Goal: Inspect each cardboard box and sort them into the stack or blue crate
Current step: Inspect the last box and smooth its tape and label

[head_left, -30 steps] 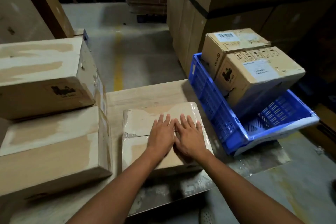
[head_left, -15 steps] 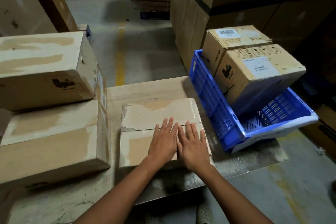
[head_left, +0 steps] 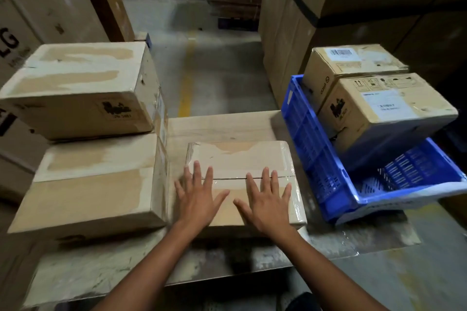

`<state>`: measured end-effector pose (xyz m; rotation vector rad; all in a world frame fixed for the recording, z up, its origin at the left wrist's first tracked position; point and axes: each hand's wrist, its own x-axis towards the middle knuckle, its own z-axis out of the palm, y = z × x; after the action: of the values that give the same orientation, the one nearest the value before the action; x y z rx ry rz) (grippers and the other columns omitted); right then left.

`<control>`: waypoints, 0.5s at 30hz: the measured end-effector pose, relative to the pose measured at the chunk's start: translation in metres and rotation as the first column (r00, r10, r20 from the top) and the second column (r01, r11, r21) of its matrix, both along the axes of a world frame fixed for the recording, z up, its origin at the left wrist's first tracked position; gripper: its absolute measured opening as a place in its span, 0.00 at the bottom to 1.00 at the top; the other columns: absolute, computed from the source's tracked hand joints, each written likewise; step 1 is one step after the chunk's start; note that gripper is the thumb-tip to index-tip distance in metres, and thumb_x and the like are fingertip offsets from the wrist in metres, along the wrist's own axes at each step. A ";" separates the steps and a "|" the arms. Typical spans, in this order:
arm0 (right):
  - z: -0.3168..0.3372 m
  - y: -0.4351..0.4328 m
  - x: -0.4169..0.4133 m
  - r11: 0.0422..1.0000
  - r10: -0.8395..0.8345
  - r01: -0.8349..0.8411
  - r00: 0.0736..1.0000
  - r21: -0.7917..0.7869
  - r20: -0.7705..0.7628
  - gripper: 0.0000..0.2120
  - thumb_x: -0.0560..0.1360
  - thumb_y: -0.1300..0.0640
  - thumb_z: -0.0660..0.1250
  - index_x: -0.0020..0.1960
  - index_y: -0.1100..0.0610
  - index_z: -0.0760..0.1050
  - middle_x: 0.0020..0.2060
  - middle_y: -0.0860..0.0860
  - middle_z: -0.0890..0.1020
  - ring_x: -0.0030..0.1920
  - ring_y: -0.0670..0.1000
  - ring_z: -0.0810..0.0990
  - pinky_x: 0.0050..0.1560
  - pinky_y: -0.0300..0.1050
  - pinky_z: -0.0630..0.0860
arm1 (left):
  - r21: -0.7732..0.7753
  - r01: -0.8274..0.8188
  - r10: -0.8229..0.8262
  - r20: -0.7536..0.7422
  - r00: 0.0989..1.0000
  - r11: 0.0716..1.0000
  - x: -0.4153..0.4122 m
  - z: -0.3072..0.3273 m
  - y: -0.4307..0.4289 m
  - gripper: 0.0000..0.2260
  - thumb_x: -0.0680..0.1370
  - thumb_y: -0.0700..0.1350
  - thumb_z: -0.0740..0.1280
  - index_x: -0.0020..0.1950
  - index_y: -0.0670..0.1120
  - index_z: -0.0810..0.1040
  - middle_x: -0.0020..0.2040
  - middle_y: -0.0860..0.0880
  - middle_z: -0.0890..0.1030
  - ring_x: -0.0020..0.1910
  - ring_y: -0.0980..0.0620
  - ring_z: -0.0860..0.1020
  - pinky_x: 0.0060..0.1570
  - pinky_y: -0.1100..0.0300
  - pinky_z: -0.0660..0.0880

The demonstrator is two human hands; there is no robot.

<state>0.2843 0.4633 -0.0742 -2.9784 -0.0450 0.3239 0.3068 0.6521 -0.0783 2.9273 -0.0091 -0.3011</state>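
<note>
Head view: both hands flat, fingers spread wide, on taped cardboard box (head_left: 240,159). Left hand (head_left: 198,198) near its left edge, right hand (head_left: 266,201) near its right. Stack (head_left: 83,134) just left of left hand; blue crate (head_left: 310,144) right of right hand, two boxes inside.

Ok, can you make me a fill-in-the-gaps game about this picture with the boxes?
1. The left hand and the right hand both rest flat on the ____ of the middle box.
2. The crate to the right of that box is coloured ____.
3. The number of cardboard boxes sitting in the crate is ____.

Missing words: top; blue; two.
</note>
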 end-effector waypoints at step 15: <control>0.045 -0.053 0.051 0.507 -0.575 0.470 0.809 0.723 -0.122 0.35 0.79 0.50 0.69 0.80 0.54 0.58 0.76 0.56 0.68 0.74 0.58 0.68 0.72 0.56 0.67 | -0.741 -0.541 0.493 -0.324 0.807 0.398 0.056 0.026 0.032 0.19 0.76 0.54 0.67 0.63 0.45 0.76 0.56 0.46 0.82 0.53 0.45 0.80 0.59 0.46 0.77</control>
<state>0.3351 0.4106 -0.0294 -2.0472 0.5814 -0.0018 0.3631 0.6837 -0.0523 1.8368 0.6122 -0.1857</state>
